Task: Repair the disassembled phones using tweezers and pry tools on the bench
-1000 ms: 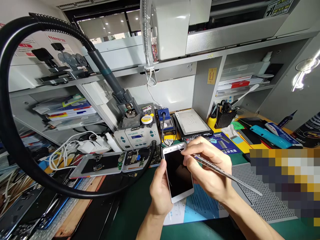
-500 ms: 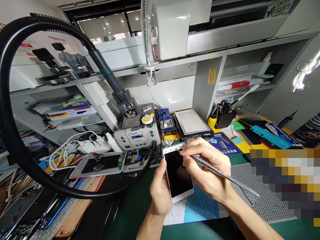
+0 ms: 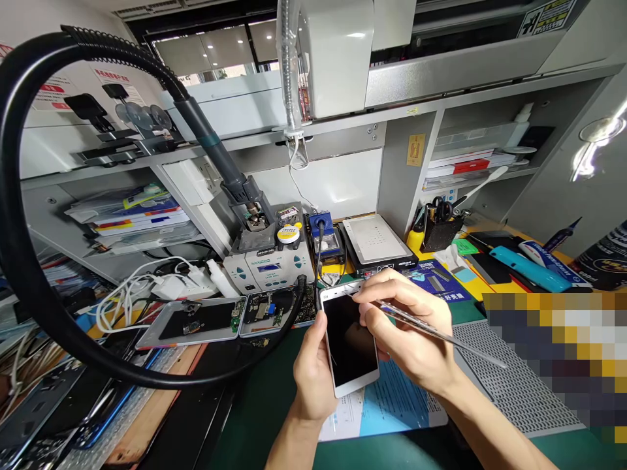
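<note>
A white smartphone [image 3: 351,343] with a dark screen is tilted up above the bench, its top end away from me. My left hand [image 3: 316,369] is closed around its left edge, the thumb along the side. My right hand [image 3: 414,326] is at the phone's upper right, thumb and fingers closed on a long, slim metal tool [image 3: 455,341]. The tool's rear end sticks out to the lower right. Its working tip is hidden by my fingers near the phone's top edge. A blue and white printed sheet [image 3: 392,405] lies beneath the phone.
A black hose [image 3: 24,261] loops across the left side. Behind the phone stand a rework station [image 3: 269,267] and a flat metal-topped device [image 3: 379,241]. Opened phone shells [image 3: 196,323] lie left of my hands. A grey perforated mat [image 3: 509,372] is at right, a black tool holder [image 3: 441,232] farther back.
The tool's rear end has shifted slightly upward with a small turn of my right hand. My left hand and the phone have hardly moved.
</note>
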`<state>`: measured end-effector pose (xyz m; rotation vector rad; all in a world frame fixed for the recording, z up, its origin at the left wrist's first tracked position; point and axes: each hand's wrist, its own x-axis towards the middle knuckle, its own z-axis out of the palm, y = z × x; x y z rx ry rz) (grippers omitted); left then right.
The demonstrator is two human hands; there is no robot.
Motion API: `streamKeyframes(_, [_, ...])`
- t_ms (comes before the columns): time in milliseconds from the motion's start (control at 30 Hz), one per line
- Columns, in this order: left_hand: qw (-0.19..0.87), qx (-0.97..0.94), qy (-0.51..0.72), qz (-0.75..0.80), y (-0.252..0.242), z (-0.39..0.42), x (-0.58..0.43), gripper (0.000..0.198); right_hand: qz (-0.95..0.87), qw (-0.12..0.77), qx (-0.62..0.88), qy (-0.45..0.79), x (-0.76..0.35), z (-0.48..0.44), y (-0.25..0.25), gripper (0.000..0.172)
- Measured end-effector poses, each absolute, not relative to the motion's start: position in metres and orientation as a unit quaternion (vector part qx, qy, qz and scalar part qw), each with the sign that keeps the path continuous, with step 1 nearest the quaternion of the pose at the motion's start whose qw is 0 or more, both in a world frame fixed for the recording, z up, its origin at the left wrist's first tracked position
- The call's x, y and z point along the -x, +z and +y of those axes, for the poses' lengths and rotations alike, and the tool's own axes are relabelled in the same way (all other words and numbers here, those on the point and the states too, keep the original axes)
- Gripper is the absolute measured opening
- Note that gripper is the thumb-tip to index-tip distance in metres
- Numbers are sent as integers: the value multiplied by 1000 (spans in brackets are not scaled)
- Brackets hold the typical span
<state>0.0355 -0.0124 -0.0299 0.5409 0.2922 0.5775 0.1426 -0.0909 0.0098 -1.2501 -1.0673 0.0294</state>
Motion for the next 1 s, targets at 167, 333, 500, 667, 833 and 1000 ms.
streamKeyframes(167, [904,-293,276,140,-25,-11,-35,39,-434,706,555,72,-146,-92,10,9])
streamKeyframes(333, [907,-286,276,139,-24,-10,-36,41,-429,710,547,117,-147,-92,10,5])
streamKeyframes(500, [913,-279,264,135,-22,-10,-37,43,-396,724,537,177,-149,-92,6,4])
streamKeyframes(667, [916,-277,258,131,-22,-10,-37,42,-414,703,557,156,-149,-92,7,5])
streamKeyframes(833, [918,-273,254,132,-24,-9,-38,43,-398,713,555,160,-148,-91,8,6])
streamKeyframes(1000, [918,-274,254,131,-23,-9,-38,43,-411,707,557,147,-148,-91,9,6])
